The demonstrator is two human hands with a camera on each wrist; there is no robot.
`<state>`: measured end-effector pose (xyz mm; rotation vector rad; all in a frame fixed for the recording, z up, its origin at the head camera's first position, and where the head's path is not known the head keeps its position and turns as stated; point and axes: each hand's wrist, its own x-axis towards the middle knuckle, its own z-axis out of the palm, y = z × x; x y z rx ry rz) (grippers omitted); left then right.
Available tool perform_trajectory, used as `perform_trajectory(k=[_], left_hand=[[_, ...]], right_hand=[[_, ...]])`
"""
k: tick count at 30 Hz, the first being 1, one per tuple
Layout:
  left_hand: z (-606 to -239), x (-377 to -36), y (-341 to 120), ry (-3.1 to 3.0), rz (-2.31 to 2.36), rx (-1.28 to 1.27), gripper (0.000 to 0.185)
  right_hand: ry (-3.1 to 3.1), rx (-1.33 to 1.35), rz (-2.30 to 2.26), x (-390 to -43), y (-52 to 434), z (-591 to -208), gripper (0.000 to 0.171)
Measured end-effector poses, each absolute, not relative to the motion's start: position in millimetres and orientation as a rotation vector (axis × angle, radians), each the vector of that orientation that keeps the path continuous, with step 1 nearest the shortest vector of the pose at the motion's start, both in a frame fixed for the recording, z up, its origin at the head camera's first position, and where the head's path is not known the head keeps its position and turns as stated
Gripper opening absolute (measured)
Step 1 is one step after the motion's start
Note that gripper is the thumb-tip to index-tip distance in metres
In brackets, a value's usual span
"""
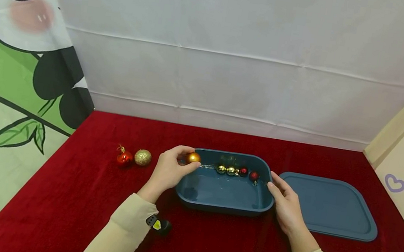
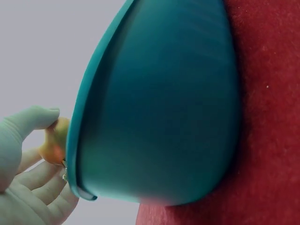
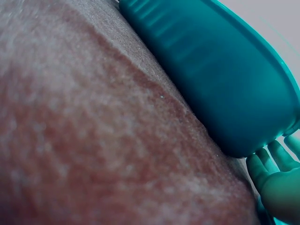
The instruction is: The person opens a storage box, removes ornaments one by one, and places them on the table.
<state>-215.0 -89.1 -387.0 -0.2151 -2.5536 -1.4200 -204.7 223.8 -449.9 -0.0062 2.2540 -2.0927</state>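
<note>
My left hand [image 1: 170, 169] pinches a shiny orange-gold bauble [image 1: 193, 157] between thumb and fingers, at the left end of a blue rectangular container [image 1: 222, 208]. A silvery string trails from the bauble over the container. In the left wrist view, the bauble [image 2: 55, 141] shows beside the rim. At the opposite end, my right hand [image 1: 287, 205] holds the container, thumb over the rim and fingers against the outer wall [image 3: 234, 84]. Inside, along the far side, lie small gold baubles [image 1: 231, 171] and dark red baubles [image 1: 254, 176].
To the left on the red cloth [image 1: 69, 211] lie a shiny red bauble [image 1: 124, 158] and a glittery gold bauble [image 1: 142, 157], side by side. A flat blue lid [image 1: 332, 206] lies right of the container, behind my right hand. A white sheet [image 1: 232, 86] hangs behind the table.
</note>
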Motion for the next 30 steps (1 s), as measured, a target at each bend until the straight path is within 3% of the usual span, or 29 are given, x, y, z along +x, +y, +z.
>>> perform_trajectory(k=[30], left_hand=[[-398.2,-209.0,-132.9,-2.502,-1.419,-0.037,0.041]], right_hand=[[2.231,-0.014,-2.12,-205.8,223.2,-452.5,0.063]])
